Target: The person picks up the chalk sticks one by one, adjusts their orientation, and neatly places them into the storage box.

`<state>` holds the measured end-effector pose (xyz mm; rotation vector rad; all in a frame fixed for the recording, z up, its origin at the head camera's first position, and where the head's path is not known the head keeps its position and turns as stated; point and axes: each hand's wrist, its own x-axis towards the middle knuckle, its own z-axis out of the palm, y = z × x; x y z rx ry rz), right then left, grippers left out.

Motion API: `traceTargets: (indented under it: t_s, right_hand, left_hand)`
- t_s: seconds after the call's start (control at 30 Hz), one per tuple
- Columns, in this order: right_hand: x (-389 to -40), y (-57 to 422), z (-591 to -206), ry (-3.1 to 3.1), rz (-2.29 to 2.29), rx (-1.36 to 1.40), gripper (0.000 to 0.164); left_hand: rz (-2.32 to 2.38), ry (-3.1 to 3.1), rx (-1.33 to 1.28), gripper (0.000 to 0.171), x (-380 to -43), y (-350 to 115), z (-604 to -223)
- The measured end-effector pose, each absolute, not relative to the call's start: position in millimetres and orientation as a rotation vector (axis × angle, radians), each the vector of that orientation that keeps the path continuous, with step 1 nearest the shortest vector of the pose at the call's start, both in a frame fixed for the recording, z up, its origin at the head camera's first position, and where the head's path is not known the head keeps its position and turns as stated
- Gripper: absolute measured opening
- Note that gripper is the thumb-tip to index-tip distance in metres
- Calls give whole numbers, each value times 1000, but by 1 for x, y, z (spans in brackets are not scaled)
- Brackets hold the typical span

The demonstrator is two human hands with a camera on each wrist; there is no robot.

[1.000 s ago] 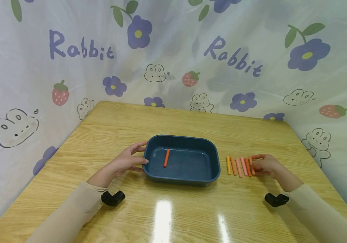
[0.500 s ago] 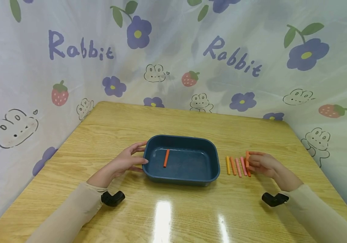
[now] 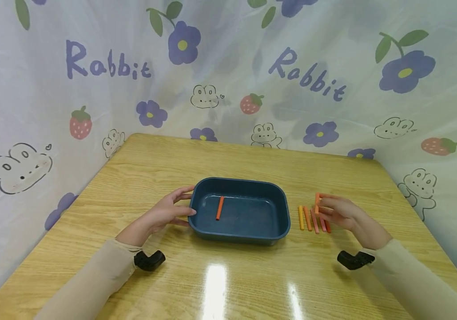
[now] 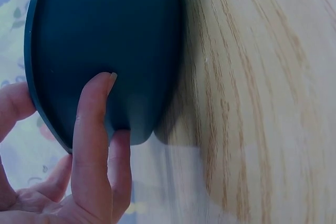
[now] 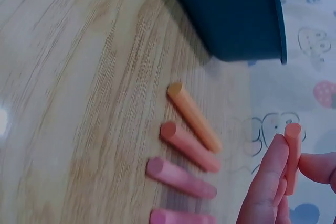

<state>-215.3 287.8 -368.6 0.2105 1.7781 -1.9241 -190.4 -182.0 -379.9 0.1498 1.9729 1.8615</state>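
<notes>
A dark blue rectangular tub stands on the wooden table with one red-orange chalk stick lying inside it. My left hand holds the tub's left end, thumb at the rim and fingers spread against the outer wall. Between the thumb and fingers of my right hand an orange chalk stick is pinched nearly upright, raised over the row. That row, right of the tub, has a yellow stick, an orange one and pink ones; the right fingers partly cover its right end.
The wooden table extends around the tub on every side. Behind it hangs a pale cloth printed with flowers, rabbits and strawberries. Black wrist devices sit at the left cuff and the right cuff.
My right hand has taken the rightmost orange chalk stick from the row, lifted it and carried it a little left. The left hand and the tub have stayed in place.
</notes>
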Motion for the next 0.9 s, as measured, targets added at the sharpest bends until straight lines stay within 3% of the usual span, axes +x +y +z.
traceTargets:
  t_s: [0.9]
  right_hand:
    - [-233, 224, -340, 1596, -2072, 214, 63]
  left_hand:
    - [1862, 1964, 142, 78, -192, -181, -380]
